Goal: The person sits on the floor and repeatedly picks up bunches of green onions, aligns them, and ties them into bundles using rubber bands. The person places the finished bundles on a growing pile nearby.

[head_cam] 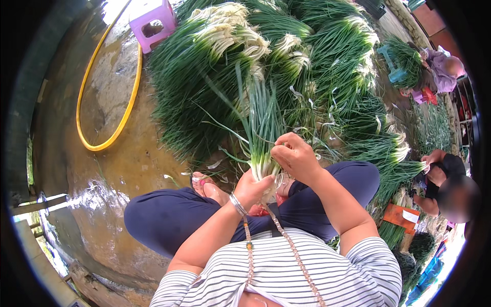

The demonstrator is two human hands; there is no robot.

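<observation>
My left hand (pixel 251 188) is wrapped around the white lower stems of a bunch of spring onions (pixel 264 115), holding it upright between my knees. The green leaves fan out away from me, with a few stray ones bending left. At the bunch's right side, my right hand (pixel 294 155) has thumb and forefinger pinched on a thin spring onion leaf (pixel 264 140). The roots hang below my left palm, partly hidden by it. Just beyond lies a large heap of spring onion bunches (pixel 191 84), white ends piled together.
A yellow hose (pixel 135 92) loops over the wet floor (pixel 153 165) at left, near a pink plastic stool (pixel 163 19). At right, a person in purple (pixel 441 71) and another in black (pixel 454 169) handle spring onions. An orange box (pixel 397 217) lies near the latter.
</observation>
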